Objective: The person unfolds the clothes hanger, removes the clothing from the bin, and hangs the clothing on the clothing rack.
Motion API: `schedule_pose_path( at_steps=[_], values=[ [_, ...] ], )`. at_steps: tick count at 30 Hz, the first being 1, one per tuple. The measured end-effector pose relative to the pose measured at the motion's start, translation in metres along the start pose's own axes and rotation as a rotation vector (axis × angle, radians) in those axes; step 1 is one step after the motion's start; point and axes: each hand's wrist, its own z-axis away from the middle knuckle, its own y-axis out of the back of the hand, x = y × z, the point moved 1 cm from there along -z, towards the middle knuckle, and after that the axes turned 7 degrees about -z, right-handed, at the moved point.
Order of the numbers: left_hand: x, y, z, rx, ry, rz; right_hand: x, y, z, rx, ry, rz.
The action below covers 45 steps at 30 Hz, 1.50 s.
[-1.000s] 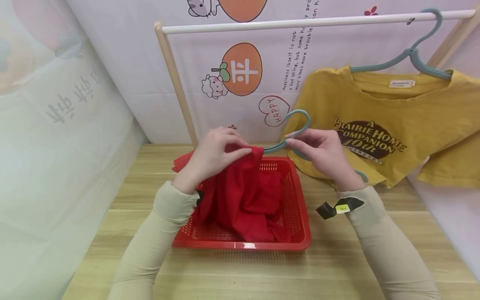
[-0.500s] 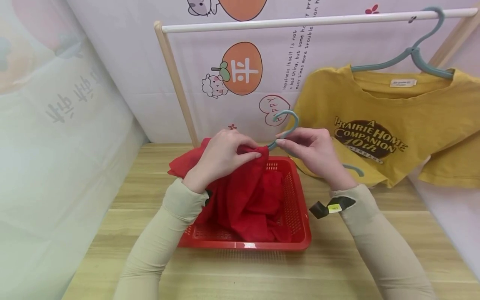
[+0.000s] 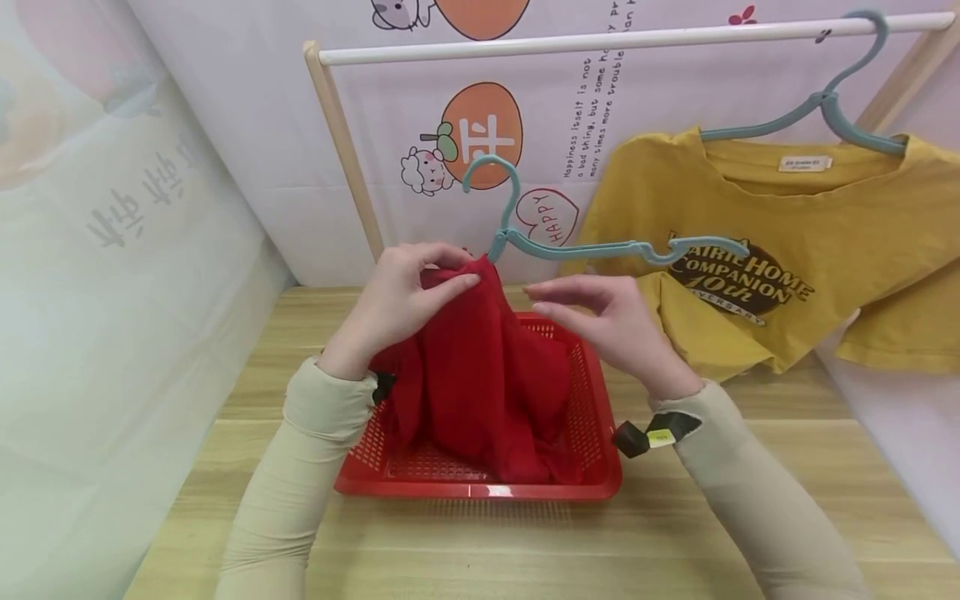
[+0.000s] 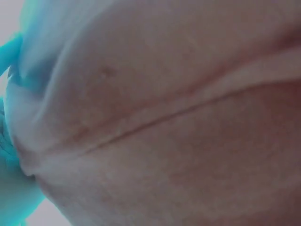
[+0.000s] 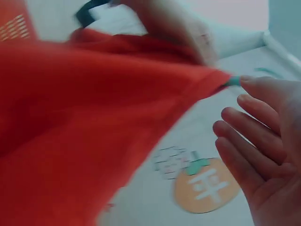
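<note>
A red garment (image 3: 468, 375) hangs from my left hand (image 3: 397, 300), which pinches its upper edge, and its lower part lies in the red basket (image 3: 480, 490). One arm of a blue-green clothes hanger (image 3: 577, 252) goes into the cloth at that pinch. The hanger's hook points up and its other arm sticks out bare to the right. My right hand (image 3: 615, 321) is held just below the bare arm, thumb and fingers apart, holding nothing. In the right wrist view its fingers (image 5: 249, 146) are extended near the garment's edge. The left wrist view shows mostly blurred skin close up.
Behind stands a wooden rack with a white rail (image 3: 570, 43). A yellow T-shirt (image 3: 660, 192) hangs on another blue-green hanger (image 3: 772, 127) at the right. The basket rests on a wood-grain tabletop (image 3: 420, 550). A printed white sheet (image 3: 300, 225) covers the wall behind.
The right hand has let go of the hanger. The left hand has moved slightly left and up with the cloth, and the hanger has risen leftward, its free arm swinging up to near level.
</note>
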Motion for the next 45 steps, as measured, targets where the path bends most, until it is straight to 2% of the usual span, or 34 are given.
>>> schedule_pose_path(
  at_steps=[2,5,9,14,19,23,26,29,33,35,37,40,45],
  values=[
    [0.001,0.0,0.0,-0.011,-0.014,0.018,0.012,-0.008,-0.005,-0.086,-0.01,-0.014],
    [0.002,-0.001,0.001,-0.03,-0.021,0.029,0.025,-0.019,-0.01,-0.157,-0.02,-0.04],
    [0.002,0.0,0.004,-0.058,0.003,0.031,0.029,-0.026,-0.012,-0.173,-0.066,-0.028],
    [-0.001,0.01,0.009,-0.059,0.035,-0.005,0.033,-0.019,-0.006,-0.171,-0.132,-0.009],
    [-0.004,0.025,0.014,-0.009,0.081,-0.036,0.041,0.001,0.004,-0.247,-0.181,0.13],
    [-0.006,0.035,0.019,0.028,0.118,-0.026,0.051,0.021,0.01,-0.275,-0.13,0.306],
    [-0.009,0.038,0.022,0.021,0.117,-0.014,0.055,0.034,0.015,-0.253,-0.068,0.429],
    [-0.011,0.038,0.025,0.009,0.101,-0.026,0.057,0.047,0.018,-0.198,0.001,0.512],
    [-0.015,0.039,0.03,0.016,0.077,-0.066,0.054,0.065,0.022,-0.098,0.078,0.546],
    [-0.017,0.039,0.033,0.021,0.066,-0.086,0.048,0.074,0.025,-0.045,0.067,0.567],
    [-0.02,0.04,0.035,0.014,0.057,-0.103,0.04,0.082,0.028,0.002,0.022,0.574],
    [-0.025,0.041,0.04,-0.006,0.051,-0.112,0.028,0.092,0.03,0.045,-0.014,0.601],
    [-0.03,0.041,0.045,-0.037,0.039,-0.1,0.02,0.101,0.031,0.064,0.058,0.633]
  ],
)
